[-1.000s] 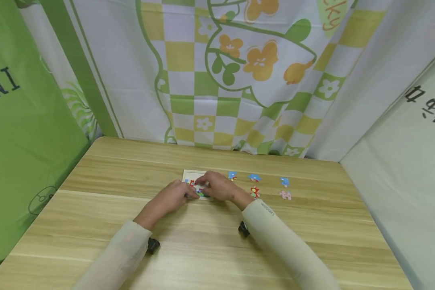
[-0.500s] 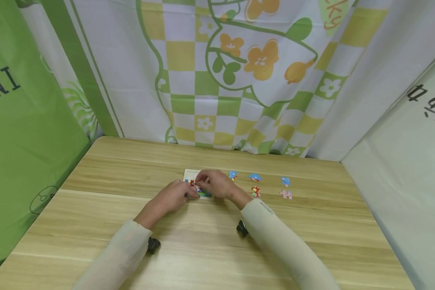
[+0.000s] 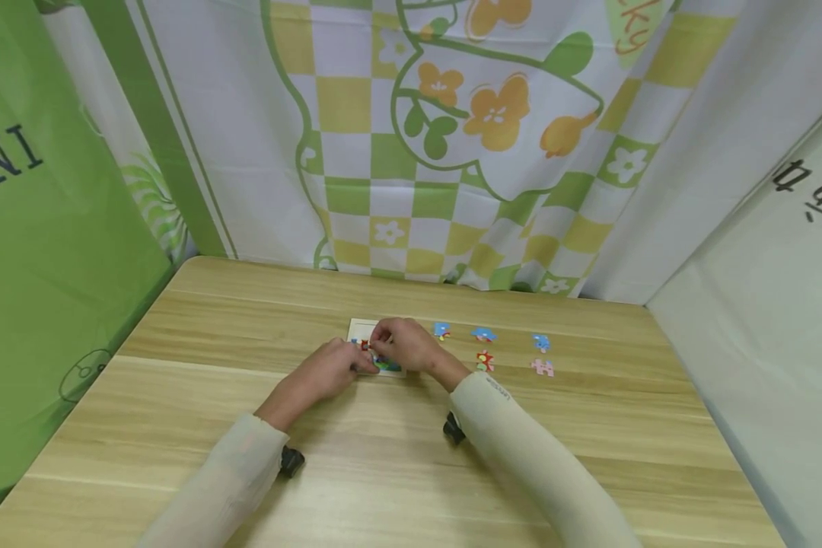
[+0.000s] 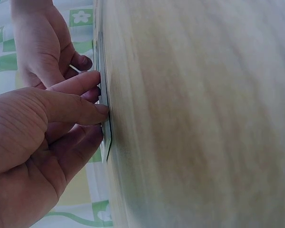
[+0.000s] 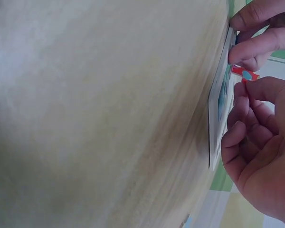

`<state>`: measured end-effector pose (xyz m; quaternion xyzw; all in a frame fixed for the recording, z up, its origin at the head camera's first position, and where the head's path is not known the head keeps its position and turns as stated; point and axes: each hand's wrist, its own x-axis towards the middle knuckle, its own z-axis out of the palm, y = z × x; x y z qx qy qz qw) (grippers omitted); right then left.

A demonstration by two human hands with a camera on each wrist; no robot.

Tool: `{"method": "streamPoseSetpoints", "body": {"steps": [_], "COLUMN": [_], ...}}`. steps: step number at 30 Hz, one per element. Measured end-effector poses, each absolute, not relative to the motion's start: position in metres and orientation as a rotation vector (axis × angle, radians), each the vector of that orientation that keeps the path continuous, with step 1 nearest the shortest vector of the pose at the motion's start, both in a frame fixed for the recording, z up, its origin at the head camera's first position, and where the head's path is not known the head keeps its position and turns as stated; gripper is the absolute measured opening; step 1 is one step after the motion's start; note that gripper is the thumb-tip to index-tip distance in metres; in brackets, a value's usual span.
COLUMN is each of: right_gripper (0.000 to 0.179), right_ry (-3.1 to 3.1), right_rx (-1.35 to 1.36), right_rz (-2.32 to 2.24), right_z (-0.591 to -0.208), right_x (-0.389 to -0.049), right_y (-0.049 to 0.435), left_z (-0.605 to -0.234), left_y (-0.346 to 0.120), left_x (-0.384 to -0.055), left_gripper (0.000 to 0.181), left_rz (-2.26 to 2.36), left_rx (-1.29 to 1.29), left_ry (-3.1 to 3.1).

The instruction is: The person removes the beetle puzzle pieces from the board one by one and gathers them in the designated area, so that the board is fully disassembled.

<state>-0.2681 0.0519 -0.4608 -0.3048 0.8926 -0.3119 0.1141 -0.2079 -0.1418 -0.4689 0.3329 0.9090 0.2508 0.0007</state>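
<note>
A small pale wooden puzzle board (image 3: 358, 327) lies on the table, with colourful pieces at its lower part, partly covered by the hands. My left hand (image 3: 325, 371) grips the board at its left and near edges; in the left wrist view its thumb (image 4: 88, 108) lies against the edge. Over the board, my right hand (image 3: 409, 346) pinches a red puzzle piece with a light-blue spot (image 5: 247, 74) between thumb and forefinger. That piece stands tilted up from the board in the right wrist view, close beside the left fingertips.
Right of the board lie several loose puzzle pieces: blue ones (image 3: 483, 334), a red and yellow one (image 3: 485, 361) and a pink one (image 3: 543, 367). A patterned curtain (image 3: 411, 190) hangs behind the wooden table (image 3: 383, 472), with fabric panels at both sides.
The right fingers have drawn together and shifted slightly over the board, uncovering a little more of its near part. My left hand has stayed at the board's edge.
</note>
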Motion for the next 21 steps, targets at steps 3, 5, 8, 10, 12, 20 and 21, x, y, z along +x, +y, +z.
{"method": "streamPoseSetpoints", "body": {"steps": [3, 5, 8, 10, 12, 20, 21], "right_gripper": [0.013, 0.014, 0.014, 0.014, 0.013, 0.012, 0.012], "right_ry": [2.619, 2.630, 2.659, 2.665, 2.671, 2.699, 2.696], "right_rx": [-0.827, -0.790, -0.770, -0.769, -0.769, -0.730, -0.721], "right_rz": [-0.951, -0.959, -0.932, -0.925, -0.930, -0.951, -0.956], "right_z": [-0.461, -0.460, -0.458, -0.457, -0.455, -0.449, -0.448], "right_x": [-0.268, -0.268, -0.269, -0.269, -0.269, -0.264, -0.263], "right_y": [0.052, 0.052, 0.055, 0.058, 0.061, 0.083, 0.087], "left_z": [-0.469, -0.469, -0.468, -0.467, -0.467, -0.468, -0.468], "left_y": [-0.142, -0.142, -0.142, -0.142, -0.141, -0.141, -0.141], "left_x": [-0.208, -0.208, -0.208, -0.208, -0.207, -0.206, -0.207], "left_gripper": [0.039, 0.040, 0.040, 0.039, 0.038, 0.036, 0.036], "left_rz": [0.808, 0.824, 0.831, 0.823, 0.814, 0.783, 0.780], "left_rx": [1.046, 1.047, 1.023, 1.010, 0.991, 0.990, 0.996], "left_ry": [2.846, 2.837, 2.824, 2.820, 2.820, 2.846, 2.846]}}
